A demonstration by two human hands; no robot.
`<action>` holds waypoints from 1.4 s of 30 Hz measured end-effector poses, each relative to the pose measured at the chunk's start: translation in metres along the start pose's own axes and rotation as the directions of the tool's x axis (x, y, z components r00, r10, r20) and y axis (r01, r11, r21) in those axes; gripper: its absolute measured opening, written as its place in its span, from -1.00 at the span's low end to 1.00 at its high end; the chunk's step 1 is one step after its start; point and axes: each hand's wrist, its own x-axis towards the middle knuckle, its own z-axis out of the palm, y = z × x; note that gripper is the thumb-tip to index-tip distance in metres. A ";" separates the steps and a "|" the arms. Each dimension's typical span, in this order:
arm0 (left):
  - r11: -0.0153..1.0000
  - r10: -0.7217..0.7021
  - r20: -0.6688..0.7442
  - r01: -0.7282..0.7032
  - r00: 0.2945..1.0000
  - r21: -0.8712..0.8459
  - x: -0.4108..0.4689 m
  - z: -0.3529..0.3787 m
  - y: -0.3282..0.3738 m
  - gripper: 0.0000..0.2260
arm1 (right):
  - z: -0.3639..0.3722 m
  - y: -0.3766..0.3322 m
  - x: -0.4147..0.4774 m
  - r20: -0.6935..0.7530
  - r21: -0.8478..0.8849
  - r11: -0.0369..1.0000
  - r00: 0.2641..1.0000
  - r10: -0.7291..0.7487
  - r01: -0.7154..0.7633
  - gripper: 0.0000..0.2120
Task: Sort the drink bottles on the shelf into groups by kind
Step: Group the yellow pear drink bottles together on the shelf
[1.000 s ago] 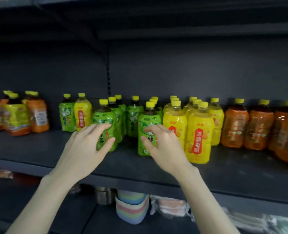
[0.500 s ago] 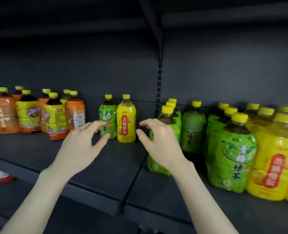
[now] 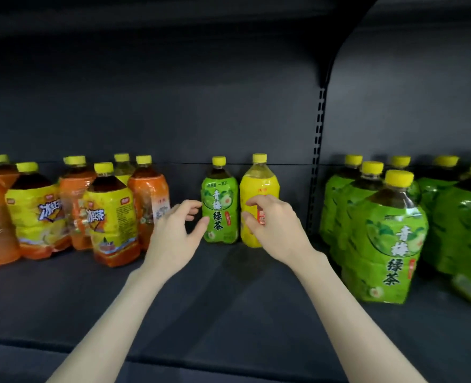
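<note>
Left hand (image 3: 173,236), fingers spread, touches the green tea bottle (image 3: 220,211). Right hand (image 3: 276,228) curls around the yellow bottle (image 3: 259,186) (standing just beside).

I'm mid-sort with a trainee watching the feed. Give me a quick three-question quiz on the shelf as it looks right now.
1. True or false: the right hand is in front of the lone yellow bottle.
2. Fill in: the left hand reaches toward the lone ___ bottle standing beside the yellow one.
3. Multiple choice: the all-green group stands A) right of the slotted upright, B) at the far left end, C) on a lower shelf.

Key: 1 true; 2 green, the green bottle; 3 A.
</note>
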 end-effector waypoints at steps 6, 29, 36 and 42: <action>0.988 -0.066 0.107 0.080 0.992 -0.130 0.049 0.031 -0.039 -0.47 | 0.033 0.010 0.033 -0.102 -0.033 0.994 0.990 0.101 -0.105 -0.46; 0.939 -0.093 0.202 0.154 0.975 -0.309 0.096 0.078 -0.080 -0.29 | 0.065 0.046 0.069 -0.211 0.241 0.939 0.931 0.298 -0.246 -0.09; 0.935 -0.088 0.292 0.180 0.952 -0.306 0.068 0.040 -0.068 -0.53 | 0.064 0.014 0.039 -0.229 0.224 0.953 0.940 0.254 -0.203 -0.09; 0.798 0.035 0.374 0.199 0.927 -0.569 0.023 -0.011 -0.077 -0.72 | 0.084 -0.043 0.015 -0.219 0.233 0.962 0.956 0.193 -0.140 -0.11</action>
